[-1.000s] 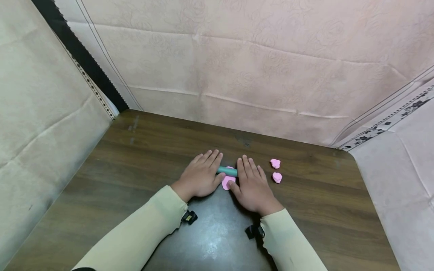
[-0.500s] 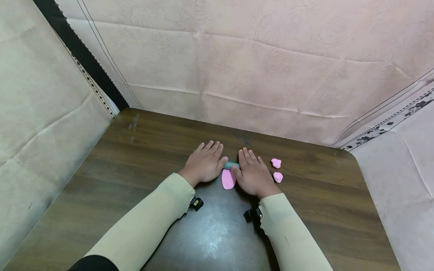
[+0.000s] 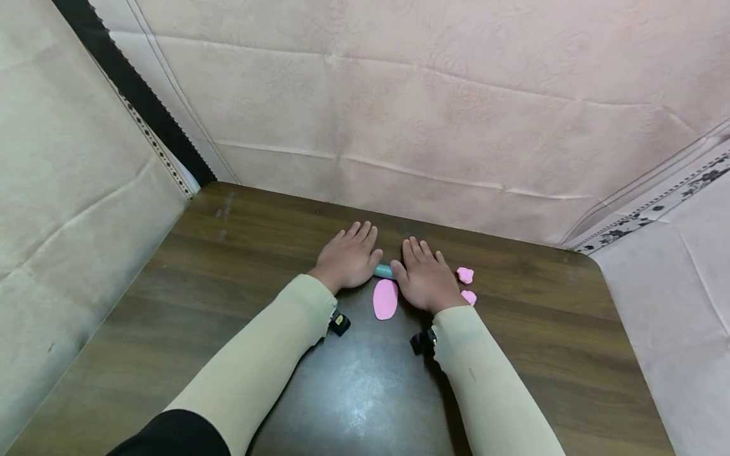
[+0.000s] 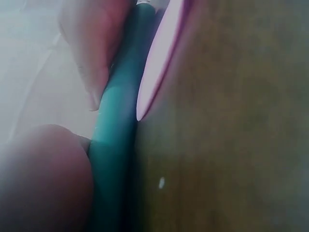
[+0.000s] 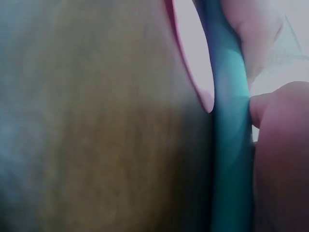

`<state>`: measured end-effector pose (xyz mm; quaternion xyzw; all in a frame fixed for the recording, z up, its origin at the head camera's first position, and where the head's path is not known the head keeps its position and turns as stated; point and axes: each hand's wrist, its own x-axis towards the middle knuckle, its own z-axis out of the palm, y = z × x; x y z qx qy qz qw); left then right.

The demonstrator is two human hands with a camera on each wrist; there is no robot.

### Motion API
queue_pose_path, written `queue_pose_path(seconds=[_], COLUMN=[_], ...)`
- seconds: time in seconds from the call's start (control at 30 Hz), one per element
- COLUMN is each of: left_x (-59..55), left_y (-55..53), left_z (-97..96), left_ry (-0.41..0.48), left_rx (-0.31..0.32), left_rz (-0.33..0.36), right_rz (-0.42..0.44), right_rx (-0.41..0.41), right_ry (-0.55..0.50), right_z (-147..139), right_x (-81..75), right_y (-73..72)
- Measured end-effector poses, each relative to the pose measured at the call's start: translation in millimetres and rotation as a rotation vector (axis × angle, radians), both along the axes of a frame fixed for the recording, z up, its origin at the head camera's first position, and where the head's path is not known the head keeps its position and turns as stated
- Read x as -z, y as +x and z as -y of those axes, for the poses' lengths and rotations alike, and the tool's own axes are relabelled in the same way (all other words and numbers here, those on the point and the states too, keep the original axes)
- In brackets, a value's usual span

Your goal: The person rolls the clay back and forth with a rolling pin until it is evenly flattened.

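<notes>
A teal rolling pin (image 3: 384, 271), a plain smooth cylinder, lies crosswise under both hands in the head view; its ends are hidden beneath the palms. My left hand (image 3: 349, 254) rests flat on its left part, fingers straight and pointing away. On the right part lies my right hand (image 3: 426, 275), also flat with straight fingers. Both thumbs reach inward along the pin. Just on the near side of it is a flattened oval of pink modelling clay (image 3: 385, 299). In both wrist views the clay's thin edge runs close beside the pin.
Two small pink clay lumps sit right of my right hand: the farther lump (image 3: 465, 275) shows whole, the nearer lump (image 3: 469, 297) is partly covered by the hand. The wooden table (image 3: 239, 272) meets hanging cloth (image 3: 399, 114) at its far edge and sides.
Both hands have moved away from the body, rolling the pin off the far end of the pink clay. The clay now shows as a longer, whole oval.
</notes>
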<state>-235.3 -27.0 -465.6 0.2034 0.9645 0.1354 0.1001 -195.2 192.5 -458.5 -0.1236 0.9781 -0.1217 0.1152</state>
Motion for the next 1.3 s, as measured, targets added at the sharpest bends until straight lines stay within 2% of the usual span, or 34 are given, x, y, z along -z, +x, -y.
queue_pose_path(seconds=[0.23, 0.43, 0.63, 0.9, 1.1, 1.3], left_x=[-2.3, -0.7, 1.5, 3.7, 2.6, 1.7], left_y=[-13.7, -15.5, -3.3, 16.4, 28.5, 45.1], left_z=[2.2, 4.4, 7.9, 10.5, 10.4, 12.0], left_ry=[0.008, -0.002, -0.008, -0.011, -0.014, -0.025], left_rx=[-0.019, -0.017, 0.005, 0.041, 0.062, 0.087], left_rz=[0.006, 0.06, 0.06, -0.005, -0.02, -0.05], right_rz=[-0.016, -0.004, -0.025, -0.058, -0.077, -0.109], right_rx=[0.005, 0.003, -0.025, -0.064, -0.08, -0.096], right_ry=[0.016, 0.021, 0.013, 0.015, 0.031, 0.043], right_z=[2.2, 4.6, 6.8, 6.6, 5.1, 5.0], right_x=[4.1, 6.6, 7.9, 2.6, 1.2, -0.3], right_y=[-17.0, -17.1, -1.8, 20.6, 32.8, 51.4])
